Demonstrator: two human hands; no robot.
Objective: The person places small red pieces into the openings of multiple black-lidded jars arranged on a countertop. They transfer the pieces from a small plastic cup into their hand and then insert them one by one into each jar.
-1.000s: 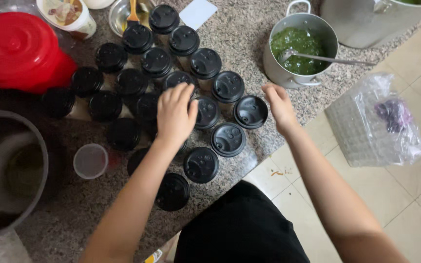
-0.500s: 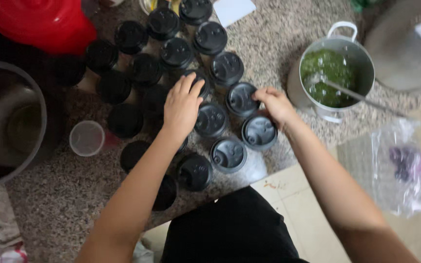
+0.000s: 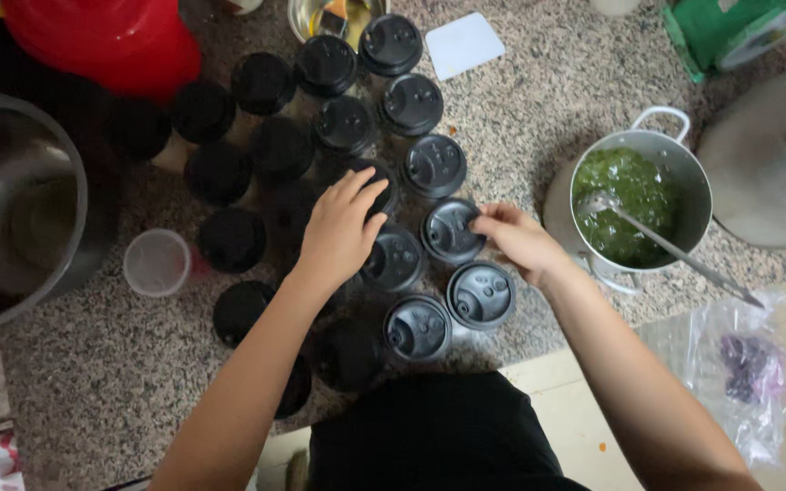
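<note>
Two bare hands work over a crowd of black-lidded cups standing close together on a speckled granite tabletop (image 3: 548, 109), seen from above. Left hand (image 3: 338, 232) lies palm down with fingers spread loosely apart, its grip open, resting across the tops of the cups at the middle of the cluster. Right hand (image 3: 518, 238) sits at about 3 o'clock from the left one, its fingertips pinched together on the right edge of one black lid (image 3: 452, 230). More lidded cups sit just beside it, at 6 o'clock and 12 o'clock. At 3 o'clock from the hands stands a steel pot of chopped green leaves (image 3: 634, 205) with a long ladle (image 3: 675, 250) leaning in it. At 9 o'clock stands an open clear plastic cup (image 3: 156, 262), with a large steel bowl (image 3: 11, 209) farther out. A red plastic lid (image 3: 102, 36) lies at 11 o'clock.
</note>
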